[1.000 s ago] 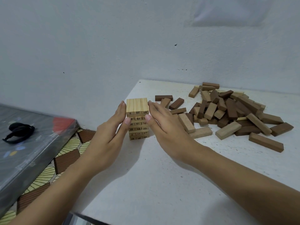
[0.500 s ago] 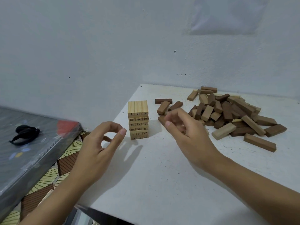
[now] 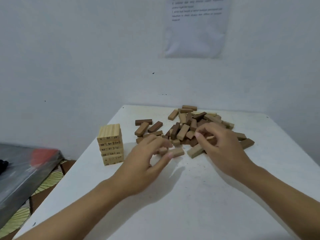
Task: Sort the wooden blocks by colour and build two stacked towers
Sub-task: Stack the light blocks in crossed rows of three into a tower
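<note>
Your left hand [image 3: 147, 160] pinches a pale block [image 3: 177, 152]; right hand [image 3: 220, 144] curled, grip unclear; your forearm could topple the tower [image 3: 110, 144] at the table [image 3: 190, 201]'s left edge.

Both forearms are bare down to the left hand [image 3: 144, 164] and right hand [image 3: 223, 146]; the slender fingers [image 3: 205, 130] have short, plain nails.

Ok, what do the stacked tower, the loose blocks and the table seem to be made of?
Tower: pale bare-looking wood, with grain lines on top and printed numbers on the ends. Loose blocks: wood too, matte, some pale, some stained darker brown. Table: smooth white matte top with scuffs, maybe paint or laminate; the core can't be told.
</note>
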Tool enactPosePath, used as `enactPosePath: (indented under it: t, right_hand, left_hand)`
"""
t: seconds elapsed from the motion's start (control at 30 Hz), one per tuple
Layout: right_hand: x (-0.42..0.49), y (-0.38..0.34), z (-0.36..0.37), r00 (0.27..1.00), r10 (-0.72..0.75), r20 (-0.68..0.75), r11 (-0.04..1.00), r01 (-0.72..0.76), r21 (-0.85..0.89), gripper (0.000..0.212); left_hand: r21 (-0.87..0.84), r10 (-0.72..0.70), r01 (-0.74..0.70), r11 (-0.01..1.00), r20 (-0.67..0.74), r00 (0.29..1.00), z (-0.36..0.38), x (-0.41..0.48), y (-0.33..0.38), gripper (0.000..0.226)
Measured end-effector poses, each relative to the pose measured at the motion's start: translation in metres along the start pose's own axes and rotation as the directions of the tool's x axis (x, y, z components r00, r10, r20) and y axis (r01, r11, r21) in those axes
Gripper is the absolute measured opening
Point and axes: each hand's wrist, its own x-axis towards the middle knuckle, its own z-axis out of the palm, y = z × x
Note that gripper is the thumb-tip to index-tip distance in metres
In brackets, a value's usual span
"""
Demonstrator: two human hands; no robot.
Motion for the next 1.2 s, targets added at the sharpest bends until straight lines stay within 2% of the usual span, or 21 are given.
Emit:
enactPosePath:
  t: [0.13, 0.2, 0.4, 0.6, 0.77, 0.93, 1.07, 1.2]
  right_hand:
    - [0.029, 0.034, -0.027, 1.000, -0.018, 0.006, 0.993, 0.019, -0.119, 0.010]
    - [0.049, 0.049, -0.037, 0.999, -0.003, 0.041, 0.990, 0.008, -0.143, 0.015]
    - [0.124, 0.092, -0.050, 0.970, 0.056, 0.238, 0.985, -0.014, -0.172, 0.030]
    - [0.186, 0.131, -0.034, 0.884, 0.118, 0.452, 0.985, -0.046, -0.168, 0.034]
    - [0.215, 0.152, -0.015, 0.846, 0.112, 0.521, 0.982, -0.013, -0.190, 0.035]
    - [0.226, 0.160, -0.007, 0.853, 0.093, 0.513, 0.982, 0.007, -0.189, 0.039]
    - [0.223, 0.171, 0.004, 0.826, 0.057, 0.561, 0.962, 0.105, -0.252, 0.038]
    - [0.219, 0.175, 0.011, 0.847, 0.054, 0.529, 0.956, 0.108, -0.272, 0.041]
  left_hand:
    - [0.044, -0.064, 0.065, 0.997, -0.043, 0.997, 0.032, 0.075, 0.001, 0.021]
    - [0.088, -0.127, 0.133, 0.987, -0.069, 0.990, 0.041, 0.110, -0.003, 0.027]
    - [0.155, -0.324, 0.321, 0.934, -0.004, 0.946, 0.055, 0.187, -0.025, 0.033]
    - [0.107, -0.414, 0.406, 0.908, 0.067, 0.908, 0.064, 0.220, -0.053, 0.039]
    - [-0.039, -0.488, 0.492, 0.869, 0.093, 0.868, 0.070, 0.236, -0.065, 0.069]
    - [-0.006, -0.531, 0.539, 0.842, 0.159, 0.832, 0.074, 0.244, -0.065, 0.102]
    - [0.112, -0.538, 0.527, 0.842, 0.138, 0.831, 0.074, 0.241, -0.060, 0.087]
    - [0.144, -0.519, 0.503, 0.852, 0.114, 0.847, 0.071, 0.235, -0.056, 0.085]
